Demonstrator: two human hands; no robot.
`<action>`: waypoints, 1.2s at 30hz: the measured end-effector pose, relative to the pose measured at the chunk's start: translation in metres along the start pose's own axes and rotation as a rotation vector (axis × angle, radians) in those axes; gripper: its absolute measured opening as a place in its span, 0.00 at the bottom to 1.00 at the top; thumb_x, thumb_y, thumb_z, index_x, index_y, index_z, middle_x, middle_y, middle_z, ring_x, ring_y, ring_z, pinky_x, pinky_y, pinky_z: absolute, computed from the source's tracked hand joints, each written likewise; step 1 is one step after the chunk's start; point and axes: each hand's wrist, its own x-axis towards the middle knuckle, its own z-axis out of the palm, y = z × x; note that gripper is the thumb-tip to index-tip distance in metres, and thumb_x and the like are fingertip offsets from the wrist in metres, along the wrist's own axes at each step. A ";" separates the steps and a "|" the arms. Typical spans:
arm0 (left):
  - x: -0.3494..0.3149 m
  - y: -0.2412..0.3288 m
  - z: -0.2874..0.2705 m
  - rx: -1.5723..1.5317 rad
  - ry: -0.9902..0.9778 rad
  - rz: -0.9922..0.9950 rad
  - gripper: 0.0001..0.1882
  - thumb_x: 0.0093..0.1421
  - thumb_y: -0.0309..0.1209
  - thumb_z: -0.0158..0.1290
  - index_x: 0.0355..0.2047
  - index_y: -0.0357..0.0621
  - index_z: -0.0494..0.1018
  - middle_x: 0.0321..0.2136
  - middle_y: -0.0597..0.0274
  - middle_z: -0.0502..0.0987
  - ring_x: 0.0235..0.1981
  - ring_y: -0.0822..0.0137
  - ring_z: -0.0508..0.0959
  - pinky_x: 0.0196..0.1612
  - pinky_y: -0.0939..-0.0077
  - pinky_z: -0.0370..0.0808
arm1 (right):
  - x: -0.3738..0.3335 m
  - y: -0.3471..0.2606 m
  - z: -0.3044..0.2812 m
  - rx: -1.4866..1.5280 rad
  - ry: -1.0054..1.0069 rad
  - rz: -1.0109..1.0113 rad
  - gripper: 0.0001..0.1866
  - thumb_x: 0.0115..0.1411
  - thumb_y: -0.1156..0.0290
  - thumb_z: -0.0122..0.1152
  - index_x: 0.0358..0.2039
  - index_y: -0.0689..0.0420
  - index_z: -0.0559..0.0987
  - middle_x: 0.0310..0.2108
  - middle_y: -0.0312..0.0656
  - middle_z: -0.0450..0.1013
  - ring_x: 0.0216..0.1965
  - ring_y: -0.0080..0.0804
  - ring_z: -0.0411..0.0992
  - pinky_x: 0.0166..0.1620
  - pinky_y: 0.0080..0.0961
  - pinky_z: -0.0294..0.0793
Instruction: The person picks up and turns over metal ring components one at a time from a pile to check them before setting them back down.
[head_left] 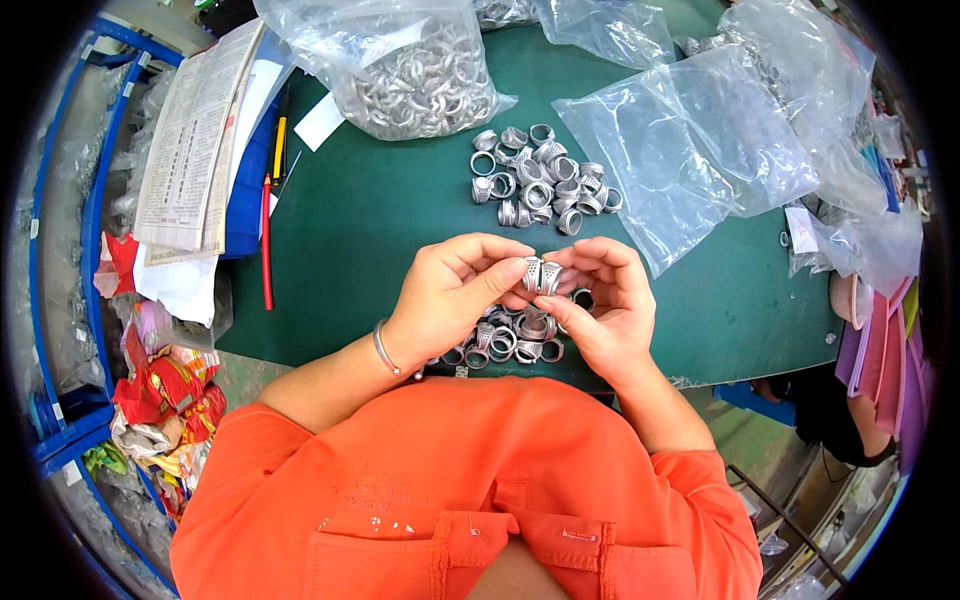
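Observation:
My left hand (455,292) and my right hand (607,305) meet over the near edge of a green table (380,210). Together they pinch small silver metal rings (541,275) between thumbs and fingertips, one ring at each hand's fingertips, side by side. Under my hands lies a loose pile of the same silver rings (505,340). A second pile of rings (540,180) sits further back on the table. My left wrist wears a thin silver bangle.
A clear bag full of rings (420,80) lies at the back. Crumpled clear bags (700,150) cover the right side. Papers (190,140), pens (267,240) and a blue tray are at the left. Colourful wrappers (165,400) lie lower left.

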 end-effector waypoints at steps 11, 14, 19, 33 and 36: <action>0.000 -0.003 0.005 -0.015 -0.002 0.035 0.13 0.56 0.19 0.54 0.43 0.32 0.69 0.39 0.54 0.76 0.37 0.70 0.78 0.41 0.78 0.77 | -0.001 0.005 0.005 -0.158 0.048 -0.125 0.25 0.46 0.83 0.67 0.45 0.62 0.68 0.42 0.45 0.73 0.37 0.28 0.73 0.39 0.23 0.75; 0.001 -0.004 0.004 0.000 -0.026 0.087 0.21 0.54 0.18 0.56 0.48 0.34 0.64 0.40 0.52 0.75 0.40 0.69 0.77 0.42 0.78 0.76 | 0.001 0.005 0.005 -0.284 0.041 -0.225 0.23 0.44 0.86 0.64 0.42 0.62 0.70 0.41 0.45 0.73 0.36 0.30 0.73 0.40 0.23 0.75; -0.001 -0.005 0.008 0.078 -0.064 0.282 0.37 0.50 0.15 0.58 0.58 0.40 0.52 0.42 0.50 0.74 0.44 0.66 0.75 0.46 0.75 0.74 | 0.004 -0.001 0.007 -0.035 0.068 -0.124 0.26 0.46 0.92 0.50 0.47 0.63 0.66 0.45 0.47 0.67 0.43 0.31 0.70 0.46 0.24 0.73; 0.007 -0.013 -0.004 0.836 -0.042 0.990 0.39 0.45 0.14 0.58 0.58 0.37 0.56 0.40 0.58 0.78 0.44 0.61 0.76 0.46 0.72 0.72 | 0.015 -0.018 0.005 0.477 -0.121 0.424 0.22 0.59 0.75 0.58 0.51 0.59 0.61 0.38 0.42 0.73 0.36 0.21 0.71 0.35 0.16 0.72; 0.010 -0.011 0.001 0.814 0.050 0.993 0.40 0.42 0.10 0.55 0.58 0.37 0.56 0.45 0.53 0.73 0.45 0.59 0.75 0.46 0.71 0.73 | 0.020 -0.018 0.011 0.403 -0.155 0.161 0.31 0.53 0.86 0.58 0.54 0.59 0.57 0.45 0.48 0.71 0.44 0.29 0.72 0.46 0.24 0.73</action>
